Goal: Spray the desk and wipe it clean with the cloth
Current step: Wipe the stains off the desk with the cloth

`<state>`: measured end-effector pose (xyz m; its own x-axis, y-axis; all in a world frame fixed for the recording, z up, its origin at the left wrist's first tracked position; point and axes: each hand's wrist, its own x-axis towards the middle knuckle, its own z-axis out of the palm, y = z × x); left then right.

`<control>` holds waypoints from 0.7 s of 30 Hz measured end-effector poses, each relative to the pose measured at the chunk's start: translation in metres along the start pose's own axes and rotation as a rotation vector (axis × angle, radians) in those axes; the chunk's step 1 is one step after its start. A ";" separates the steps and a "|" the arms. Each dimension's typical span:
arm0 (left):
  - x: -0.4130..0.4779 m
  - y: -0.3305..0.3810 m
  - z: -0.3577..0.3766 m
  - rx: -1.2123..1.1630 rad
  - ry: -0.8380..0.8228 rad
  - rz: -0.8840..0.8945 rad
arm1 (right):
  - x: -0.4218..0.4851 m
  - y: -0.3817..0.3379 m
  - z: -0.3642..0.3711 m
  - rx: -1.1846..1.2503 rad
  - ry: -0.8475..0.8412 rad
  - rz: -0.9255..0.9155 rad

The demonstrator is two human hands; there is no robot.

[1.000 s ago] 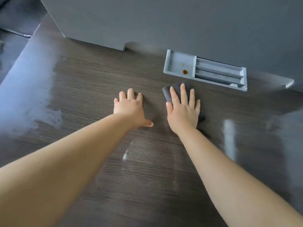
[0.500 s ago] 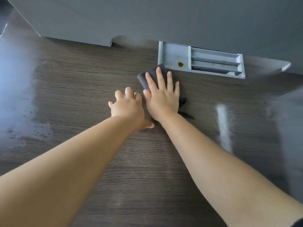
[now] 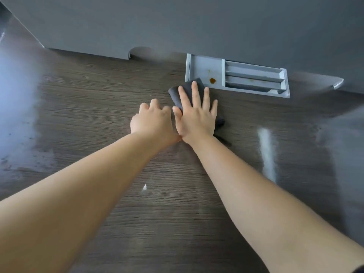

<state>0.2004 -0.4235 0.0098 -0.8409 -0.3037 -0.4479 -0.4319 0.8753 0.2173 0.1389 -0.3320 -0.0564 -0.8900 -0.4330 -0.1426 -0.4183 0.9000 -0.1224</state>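
The desk (image 3: pixel 94 107) is dark wood-grain with a wet sheen at its left and right. A dark grey cloth (image 3: pixel 188 89) lies flat on it, its far corner at the edge of the grey tray. My right hand (image 3: pixel 195 117) presses flat on the cloth with fingers spread, hiding most of it. Just to its left, my left hand (image 3: pixel 152 119) rests palm-down on the bare desk, fingers slightly curled, thumb side touching the right hand. No spray bottle is in view.
A grey plastic tray (image 3: pixel 254 75) with slotted compartments and a brown stain sits set into the desk's far edge. A grey partition wall (image 3: pixel 197 22) rises behind the desk. A bright streak of reflected light (image 3: pixel 266 152) lies to the right.
My right hand has slid the cloth left and away, up to the tray's edge. It now sits against my left hand, which has barely moved.
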 end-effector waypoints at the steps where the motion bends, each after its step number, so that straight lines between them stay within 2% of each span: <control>1: 0.004 0.004 -0.002 -0.011 -0.004 0.019 | 0.011 0.001 -0.003 0.001 -0.007 -0.020; 6: 0.014 0.015 0.006 0.066 -0.176 0.031 | 0.056 0.018 -0.013 -0.023 -0.047 -0.042; 9: 0.012 0.018 0.018 0.161 -0.163 0.023 | 0.019 0.029 -0.006 -0.020 -0.003 0.023; 12: 0.015 0.018 0.020 0.176 -0.144 0.014 | -0.005 0.029 -0.003 -0.036 -0.003 -0.005; 15: 0.014 0.020 0.019 0.194 -0.161 0.013 | 0.021 0.031 -0.010 -0.041 -0.027 -0.034; 21: 0.013 0.020 0.017 0.213 -0.172 0.012 | 0.037 0.059 -0.016 -0.026 -0.021 0.073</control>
<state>0.1866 -0.4035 -0.0064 -0.7697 -0.2404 -0.5914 -0.3287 0.9434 0.0444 0.0787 -0.2944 -0.0530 -0.9145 -0.3667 -0.1710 -0.3571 0.9302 -0.0850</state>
